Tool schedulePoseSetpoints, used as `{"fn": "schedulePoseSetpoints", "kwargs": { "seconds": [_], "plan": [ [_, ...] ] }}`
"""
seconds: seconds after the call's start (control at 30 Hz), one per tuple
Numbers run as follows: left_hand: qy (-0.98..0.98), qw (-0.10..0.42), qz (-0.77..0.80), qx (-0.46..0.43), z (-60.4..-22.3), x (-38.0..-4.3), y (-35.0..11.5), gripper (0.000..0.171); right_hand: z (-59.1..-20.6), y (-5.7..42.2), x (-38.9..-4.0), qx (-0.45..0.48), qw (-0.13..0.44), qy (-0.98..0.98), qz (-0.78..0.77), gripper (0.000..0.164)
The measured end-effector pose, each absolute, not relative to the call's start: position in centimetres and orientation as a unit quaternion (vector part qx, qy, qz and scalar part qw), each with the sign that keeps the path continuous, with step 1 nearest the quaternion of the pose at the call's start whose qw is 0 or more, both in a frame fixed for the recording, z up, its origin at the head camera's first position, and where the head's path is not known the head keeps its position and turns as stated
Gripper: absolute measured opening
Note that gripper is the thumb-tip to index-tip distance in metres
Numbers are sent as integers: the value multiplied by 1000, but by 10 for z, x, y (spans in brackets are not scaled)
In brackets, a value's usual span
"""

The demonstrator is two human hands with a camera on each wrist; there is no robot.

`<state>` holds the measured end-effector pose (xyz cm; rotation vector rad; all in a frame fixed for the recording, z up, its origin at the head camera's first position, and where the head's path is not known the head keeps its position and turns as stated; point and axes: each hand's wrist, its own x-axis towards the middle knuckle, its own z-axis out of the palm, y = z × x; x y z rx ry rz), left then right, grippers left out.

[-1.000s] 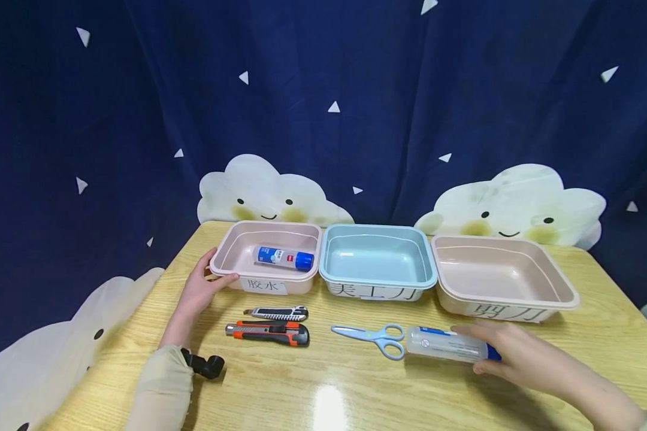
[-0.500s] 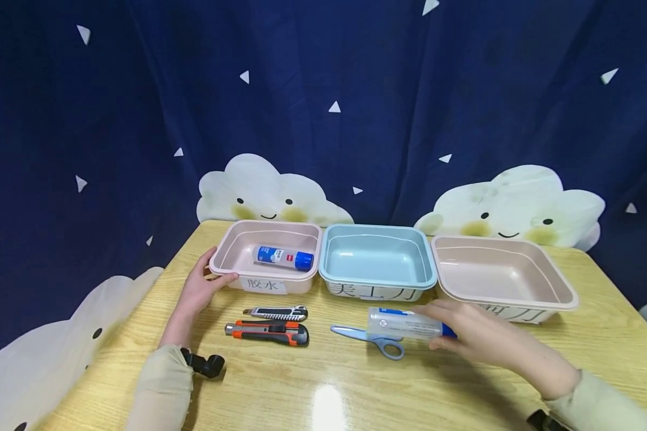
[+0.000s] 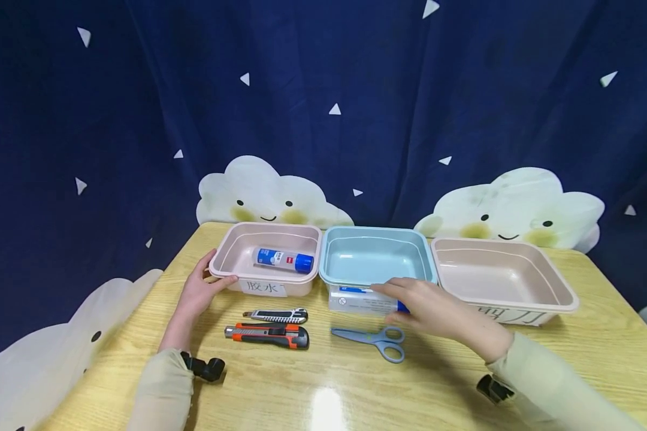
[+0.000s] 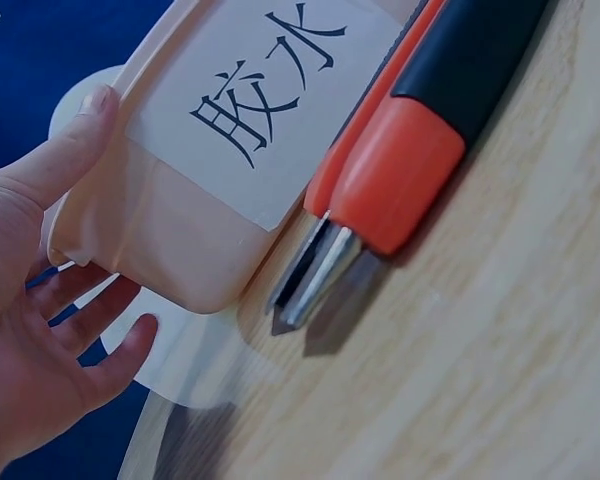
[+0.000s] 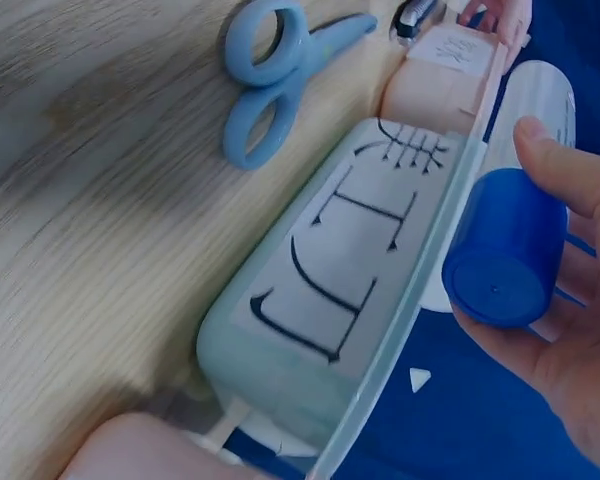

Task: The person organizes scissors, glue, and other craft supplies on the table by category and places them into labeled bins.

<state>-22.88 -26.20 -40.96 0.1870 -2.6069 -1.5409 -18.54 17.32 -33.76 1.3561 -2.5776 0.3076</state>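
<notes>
A clear glue bottle with a blue cap is gripped between the thumb and fingers of my right hand. In the head view the bottle lies sideways, raised before the front of the blue bin. My left hand holds the near left corner of the left pink bin, thumb on the rim and fingers along its side. Inside that bin lies another glue bottle. A small black-and-white utility knife, an orange-and-black utility knife and blue scissors lie on the table.
A second pink bin stands at the right end of the row. Each bin has a paper label with characters on its front. The wooden table meets a dark blue curtain with white clouds behind.
My right hand has carried the glue bottle leftward and away from me, past the scissors to the front of the blue bin. My left hand has stayed on the pink bin.
</notes>
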Motion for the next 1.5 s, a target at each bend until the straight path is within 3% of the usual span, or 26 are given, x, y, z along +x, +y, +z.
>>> {"fn": "schedulePoseSetpoints", "kwargs": {
  "seconds": [0.5,1.07,1.5],
  "plan": [
    [-852,58,-516,67,-412,-228,-262,93,-329,119,-218,462,124,-873,95,52],
    [-848,58,-522,80,-412,-226,-261,95,-324,71,-245,453,114,-881,80,51],
    [-837,60,-539,77,-413,-227,-259,93,-330,28,-267,416,83,-900,97,42]
  ]
}}
